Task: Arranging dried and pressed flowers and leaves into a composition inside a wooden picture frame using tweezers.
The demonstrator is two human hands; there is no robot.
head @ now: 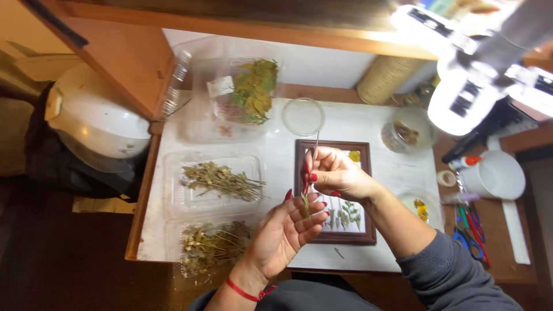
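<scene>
Home craft corner: wooden worktop [357, 124] with dried-plant trays [216, 181], picture frame [299, 173], scissors [468, 239], tape roll [446, 178], bright lamp [466, 92].

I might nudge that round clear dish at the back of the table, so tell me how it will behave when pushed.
The clear dish looks shallow, thin and see-through, so probably light. It sits flat on the white table, so it would likely slide rather than tip. It appears empty, so little weight would hold it in place.

A wooden desk [144, 224] is seen beneath the hands, over dark floor [57, 259]. A bright lamp [461, 98] (glaring white) is hung above-right.
</scene>
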